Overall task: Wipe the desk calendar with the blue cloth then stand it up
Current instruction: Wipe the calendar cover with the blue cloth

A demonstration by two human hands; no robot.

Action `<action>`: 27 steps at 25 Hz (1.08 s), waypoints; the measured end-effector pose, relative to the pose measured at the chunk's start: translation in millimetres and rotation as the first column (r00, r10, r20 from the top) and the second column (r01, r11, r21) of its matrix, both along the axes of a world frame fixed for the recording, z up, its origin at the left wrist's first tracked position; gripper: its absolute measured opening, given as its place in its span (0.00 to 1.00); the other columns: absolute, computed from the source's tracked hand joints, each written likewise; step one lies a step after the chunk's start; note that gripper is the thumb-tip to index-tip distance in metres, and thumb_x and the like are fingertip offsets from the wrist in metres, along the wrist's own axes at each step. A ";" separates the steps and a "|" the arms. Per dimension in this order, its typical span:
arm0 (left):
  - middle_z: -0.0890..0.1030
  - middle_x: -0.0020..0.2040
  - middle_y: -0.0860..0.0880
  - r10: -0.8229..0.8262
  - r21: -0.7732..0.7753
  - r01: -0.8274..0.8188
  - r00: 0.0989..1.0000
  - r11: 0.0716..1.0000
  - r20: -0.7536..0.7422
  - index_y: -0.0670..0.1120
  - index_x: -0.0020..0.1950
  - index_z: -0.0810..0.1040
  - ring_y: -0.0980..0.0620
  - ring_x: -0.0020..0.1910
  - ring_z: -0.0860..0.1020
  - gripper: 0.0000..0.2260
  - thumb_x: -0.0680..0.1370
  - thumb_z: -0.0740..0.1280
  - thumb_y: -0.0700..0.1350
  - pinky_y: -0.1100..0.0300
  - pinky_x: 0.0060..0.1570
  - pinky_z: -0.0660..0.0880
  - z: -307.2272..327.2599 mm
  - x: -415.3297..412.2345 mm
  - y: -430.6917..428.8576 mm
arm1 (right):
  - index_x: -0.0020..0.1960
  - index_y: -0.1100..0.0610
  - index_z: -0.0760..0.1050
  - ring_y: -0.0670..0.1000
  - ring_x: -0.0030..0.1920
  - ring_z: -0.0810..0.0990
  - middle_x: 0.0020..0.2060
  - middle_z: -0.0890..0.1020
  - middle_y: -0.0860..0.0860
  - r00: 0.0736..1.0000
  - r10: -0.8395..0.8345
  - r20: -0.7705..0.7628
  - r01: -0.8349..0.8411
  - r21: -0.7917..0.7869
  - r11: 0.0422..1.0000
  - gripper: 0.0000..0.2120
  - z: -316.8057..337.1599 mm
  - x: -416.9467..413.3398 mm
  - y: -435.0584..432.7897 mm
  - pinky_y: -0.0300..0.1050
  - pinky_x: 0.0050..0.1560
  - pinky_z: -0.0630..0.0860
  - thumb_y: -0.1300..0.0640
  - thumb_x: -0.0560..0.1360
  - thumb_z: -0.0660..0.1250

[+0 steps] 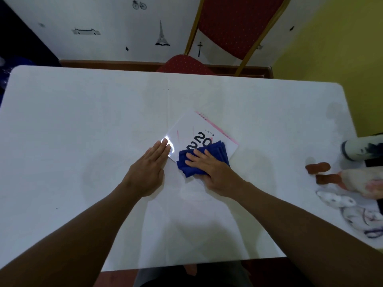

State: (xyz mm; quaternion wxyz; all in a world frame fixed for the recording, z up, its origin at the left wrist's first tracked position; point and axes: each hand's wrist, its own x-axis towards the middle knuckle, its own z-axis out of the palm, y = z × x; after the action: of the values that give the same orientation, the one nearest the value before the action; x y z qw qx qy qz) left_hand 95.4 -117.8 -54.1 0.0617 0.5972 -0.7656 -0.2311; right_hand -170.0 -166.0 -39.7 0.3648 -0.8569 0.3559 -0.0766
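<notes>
Wiping is the step in hand, and my right hand [215,172] lies flat on the folded cloth [202,160], fingers slightly spread and pressing it down rather than pinching it. Beside it, my left hand [149,168] rests palm-down with fingers straight and pressed together, the tips on the calendar's near-left corner to pin it. The calendar [193,131] lies flat and turned cornerwise near the middle of the table [83,112], cloth covering its near-right part. To do this well, I judge I should keep the left fingertips firm so the glossy cover can't slide, sweep the cloth toward the pink binding at the far edge, then cover the corner under my left hand. Standing it up comes afterward. Beyond sits a red chair [234,25].
</notes>
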 end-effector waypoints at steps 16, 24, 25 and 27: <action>0.50 0.80 0.46 0.023 0.003 -0.023 0.997 1.000 -0.067 0.43 0.79 0.52 0.51 0.78 0.46 0.28 0.79 0.56 0.37 0.55 0.77 0.51 3.0 0.3 -0.3 | 0.77 0.57 0.68 0.62 0.67 0.75 0.71 0.77 0.55 0.939 -0.330 -0.099 0.308 -0.184 0.933 0.24 16.7 55.7 -95.3 0.61 0.64 0.75 0.65 0.82 0.60; 0.46 0.80 0.50 0.022 0.033 -0.020 0.998 0.999 -0.060 0.46 0.79 0.47 0.55 0.78 0.41 0.28 0.81 0.53 0.39 0.58 0.76 0.47 0.6 -1.0 -0.2 | 0.81 0.59 0.62 0.57 0.82 0.57 0.81 0.63 0.53 0.995 0.005 -0.100 -0.022 -0.173 0.985 0.28 -22.2 40.7 -44.1 0.61 0.81 0.52 0.59 0.83 0.65; 0.46 0.80 0.50 0.023 0.032 -0.021 0.998 0.999 -0.059 0.46 0.79 0.47 0.55 0.78 0.41 0.28 0.81 0.53 0.39 0.58 0.76 0.46 1.1 -0.8 0.0 | 0.81 0.58 0.63 0.56 0.82 0.57 0.81 0.64 0.52 0.997 -0.004 -0.078 -0.010 -0.177 0.984 0.29 -22.4 35.7 -34.0 0.61 0.81 0.53 0.55 0.82 0.67; 0.46 0.80 0.50 0.023 0.031 -0.021 0.998 0.999 -0.061 0.46 0.79 0.47 0.55 0.78 0.41 0.28 0.81 0.53 0.38 0.59 0.76 0.46 2.2 -0.6 0.3 | 0.81 0.56 0.63 0.52 0.82 0.56 0.81 0.64 0.50 0.999 -0.018 -0.050 0.009 -0.184 0.983 0.34 -22.2 26.5 -14.4 0.59 0.82 0.53 0.45 0.80 0.69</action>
State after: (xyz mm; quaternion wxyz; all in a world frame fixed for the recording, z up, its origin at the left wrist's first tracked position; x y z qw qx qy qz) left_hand 94.8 -117.5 -51.8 0.0788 0.5991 -0.7531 -0.2601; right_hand -143.5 -180.4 -62.0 0.2746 -0.8862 0.3623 -0.0895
